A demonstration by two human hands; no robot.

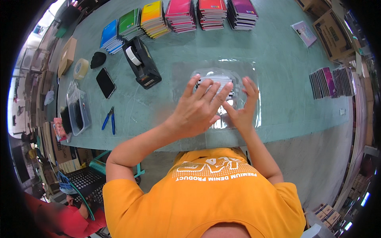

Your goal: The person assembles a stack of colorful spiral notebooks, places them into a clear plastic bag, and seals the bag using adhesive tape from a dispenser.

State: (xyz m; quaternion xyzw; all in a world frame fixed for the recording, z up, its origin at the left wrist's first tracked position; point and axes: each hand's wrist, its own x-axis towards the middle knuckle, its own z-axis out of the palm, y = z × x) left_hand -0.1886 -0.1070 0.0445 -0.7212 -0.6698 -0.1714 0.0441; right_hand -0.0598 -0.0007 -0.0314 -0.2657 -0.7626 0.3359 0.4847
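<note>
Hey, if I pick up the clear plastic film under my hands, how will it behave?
The clear plastic film will probably flop rather than stay stiff, since it looks thin and wrinkled. See-through as it is, it should be light. Its glossy glare suggests it may feel slippery.

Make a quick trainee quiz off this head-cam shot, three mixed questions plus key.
1. True or false: the person's left hand and right hand are both over the clear plastic on the table.
2. Multiple choice: what colour are the handles of the pliers?
A) red
B) blue
C) yellow
3. Count: how many stacks are in the notebook row at the far side?

Key:
1. True; the left hand's fingers are spread.
2. B, blue.
3. Six, from left: blue, green, yellow, pink, red, purple.
</note>
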